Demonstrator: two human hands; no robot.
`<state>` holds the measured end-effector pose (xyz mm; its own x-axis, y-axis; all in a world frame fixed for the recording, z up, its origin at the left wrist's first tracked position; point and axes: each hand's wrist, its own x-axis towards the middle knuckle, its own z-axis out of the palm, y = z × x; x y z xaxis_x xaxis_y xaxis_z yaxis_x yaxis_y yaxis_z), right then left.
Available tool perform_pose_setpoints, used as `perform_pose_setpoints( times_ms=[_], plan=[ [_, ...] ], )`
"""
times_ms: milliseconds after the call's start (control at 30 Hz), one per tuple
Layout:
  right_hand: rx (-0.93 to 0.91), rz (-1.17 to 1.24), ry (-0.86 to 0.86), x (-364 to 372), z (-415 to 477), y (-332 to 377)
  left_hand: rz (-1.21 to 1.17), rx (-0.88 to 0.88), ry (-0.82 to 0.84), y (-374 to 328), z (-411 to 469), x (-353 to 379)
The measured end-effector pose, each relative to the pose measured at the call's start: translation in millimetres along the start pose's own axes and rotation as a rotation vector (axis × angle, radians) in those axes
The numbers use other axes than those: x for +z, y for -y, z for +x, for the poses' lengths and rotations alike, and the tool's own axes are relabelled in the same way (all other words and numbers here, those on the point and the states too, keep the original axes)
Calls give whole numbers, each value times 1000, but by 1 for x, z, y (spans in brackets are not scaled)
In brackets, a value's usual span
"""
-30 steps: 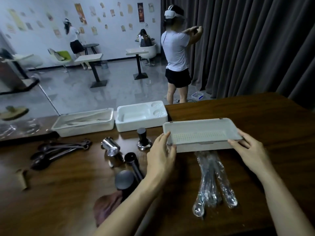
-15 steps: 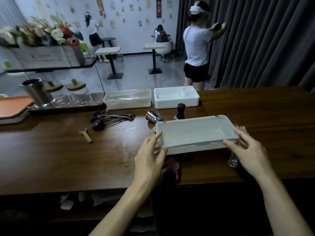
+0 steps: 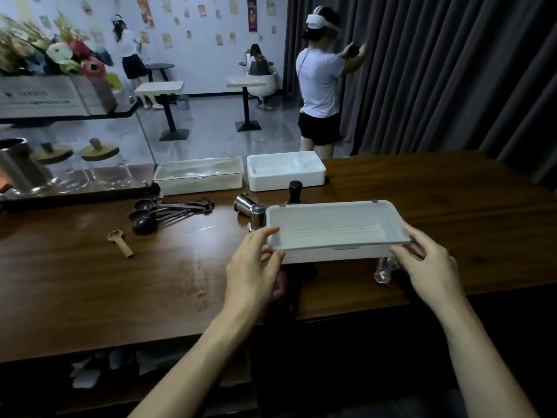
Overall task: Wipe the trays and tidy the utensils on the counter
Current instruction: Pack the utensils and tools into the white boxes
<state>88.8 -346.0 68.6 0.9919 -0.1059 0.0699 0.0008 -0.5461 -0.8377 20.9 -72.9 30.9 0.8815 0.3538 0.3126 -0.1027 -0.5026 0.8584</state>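
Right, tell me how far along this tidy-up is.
Done: nothing visibly finished; whether any tray is wiped cannot be told. In hand: the left hand and right hand hold the perforated tray by its ends. Left: dark spoons, wooden scoop and metal cups lie loose on the counter.

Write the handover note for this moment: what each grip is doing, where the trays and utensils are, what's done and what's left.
Left grip: pinches the left end of the perforated white tray.
Right grip: pinches its right end. The tray looks lifted off the counter.
Things: lidded tray and moulded white tray sit at the far edge. Dark measuring spoons, wooden scoop, steel jigger and tamper lie loose.
Done: nothing visibly wiped or tidied.
Left: wipe the trays and gather the utensils. Neither grip holds a cloth.
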Motion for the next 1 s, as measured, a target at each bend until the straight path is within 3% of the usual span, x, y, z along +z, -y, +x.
perform_pose_setpoints(
  times_ms=[367,700,900,1000],
  plan=[
    [68,-11,-226,-86,65,-67,-17,43,233,-41,87,152],
    [48,-217,-190,-134,119,-155,-156,-117,397,-77,155,287],
    [-142,-566,-161,-144,121,-173,-329,-235,437,-87,171,333],
    [-247,-546,-218,-138,132,-169,-301,-248,340,-80,161,344]
  ],
)
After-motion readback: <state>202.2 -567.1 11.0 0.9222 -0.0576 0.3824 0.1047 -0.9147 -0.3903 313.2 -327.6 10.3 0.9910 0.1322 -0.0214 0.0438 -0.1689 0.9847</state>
